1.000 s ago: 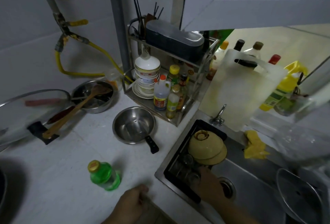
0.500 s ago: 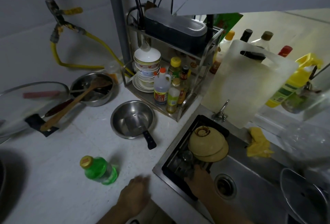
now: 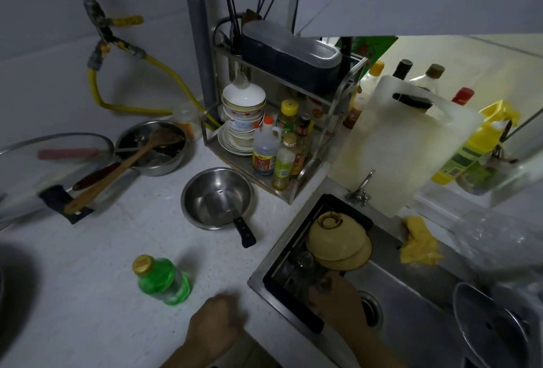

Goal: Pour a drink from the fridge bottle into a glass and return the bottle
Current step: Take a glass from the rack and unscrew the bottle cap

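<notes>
- A green bottle (image 3: 163,281) with a yellow cap stands upright on the white counter (image 3: 88,294), just left of the left hand (image 3: 216,328) and not touching it.
- The left hand rests at the counter's front edge, fingers curled under, holding nothing.
- The right hand (image 3: 336,298) reaches into the black dish rack (image 3: 293,306) in the sink (image 3: 411,323), its fingers at a clear glass (image 3: 318,281) below two upturned yellow bowls (image 3: 338,238); whether it grips the glass cannot be told.
- Compared with a second ago, the right hand sits a little further into the rack; the bottle stands where it was.
</notes>
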